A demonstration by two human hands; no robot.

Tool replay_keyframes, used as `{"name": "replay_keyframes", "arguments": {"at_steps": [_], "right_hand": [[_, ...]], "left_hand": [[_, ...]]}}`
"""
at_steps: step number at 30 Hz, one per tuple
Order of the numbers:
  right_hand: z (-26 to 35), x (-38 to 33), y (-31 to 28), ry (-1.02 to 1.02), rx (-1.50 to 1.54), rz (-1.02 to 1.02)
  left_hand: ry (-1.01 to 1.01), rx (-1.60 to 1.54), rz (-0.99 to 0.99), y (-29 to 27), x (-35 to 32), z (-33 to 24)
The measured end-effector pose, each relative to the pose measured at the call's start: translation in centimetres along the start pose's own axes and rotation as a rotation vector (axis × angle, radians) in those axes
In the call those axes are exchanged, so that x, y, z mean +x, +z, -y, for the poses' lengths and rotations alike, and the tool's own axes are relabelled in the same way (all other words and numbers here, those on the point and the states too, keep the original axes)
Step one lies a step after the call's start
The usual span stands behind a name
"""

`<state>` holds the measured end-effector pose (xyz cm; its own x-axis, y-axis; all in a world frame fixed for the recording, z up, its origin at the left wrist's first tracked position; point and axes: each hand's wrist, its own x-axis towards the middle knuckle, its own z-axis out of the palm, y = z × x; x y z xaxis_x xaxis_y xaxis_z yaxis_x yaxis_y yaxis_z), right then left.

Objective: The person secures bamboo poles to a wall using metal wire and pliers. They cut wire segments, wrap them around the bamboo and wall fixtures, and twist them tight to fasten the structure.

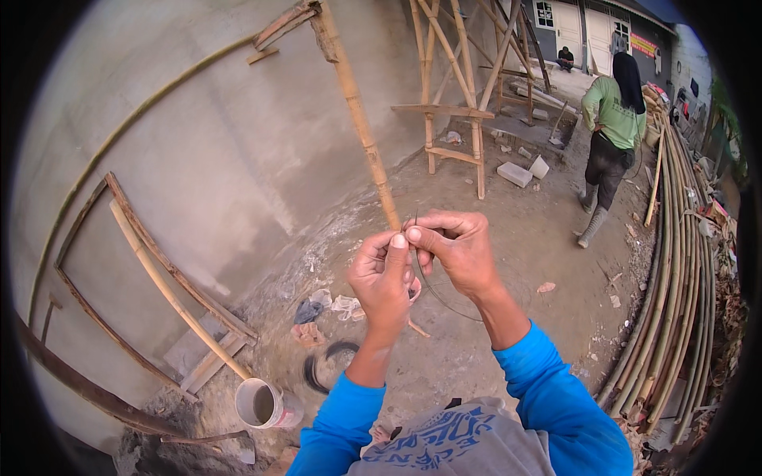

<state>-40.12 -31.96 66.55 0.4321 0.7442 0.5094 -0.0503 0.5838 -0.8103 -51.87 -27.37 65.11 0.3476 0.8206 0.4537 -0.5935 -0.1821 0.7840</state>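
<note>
1. Left hand [384, 276]: raised in front of the chest, fingers curled closed, thumb and forefinger pinched on the thin dark metal wire [432, 287].
2. Right hand [452, 246]: touching the left hand at the fingertips, fingers bent and closed on the same wire near its upper end.
3. Thin dark metal wire: held between both hands; a short end stands up above the fingers, and the rest hangs in a loose curve below the right wrist.
4. Long blue sleeves [556, 397]: cover both forearms, which enter from the lower edge.
5. Yellow-brown bamboo pole [361, 119]: leans against the grey plastered wall [198, 143], directly behind the hands.
6. White cylindrical plastic bucket [266, 403]: lies on its side on the dirt ground, lower left.
7. Bundle of long bamboo poles [675, 293]: laid along the ground at the right.
8. Bamboo scaffold frame [460, 95]: stands by the wall farther back.
9. Person in a green shirt and boots [611, 143]: stands well apart, back turned, beside the bundle.
</note>
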Motion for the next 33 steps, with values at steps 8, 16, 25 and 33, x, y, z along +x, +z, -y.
{"name": "replay_keyframes", "arguments": {"at_steps": [8,16,25,33], "right_hand": [[-2.3,0.6,0.0,-0.038,-0.014,-0.012],[-5.2,1.3,-2.0,-0.127,-0.148,0.019],[-3.6,2.6,-8.2,0.276,-0.581,0.291],[-6.3,-4.7,-16.6,0.225,-0.531,0.451]], "left_hand": [[-0.051,0.029,-0.014,-0.5,1.3,0.9],[-0.344,-0.102,0.039,-1.7,2.7,1.4],[-0.362,-0.191,-0.117,-7.7,8.1,1.2],[-0.279,-0.418,-0.029,-16.9,12.3,-1.3]]}}
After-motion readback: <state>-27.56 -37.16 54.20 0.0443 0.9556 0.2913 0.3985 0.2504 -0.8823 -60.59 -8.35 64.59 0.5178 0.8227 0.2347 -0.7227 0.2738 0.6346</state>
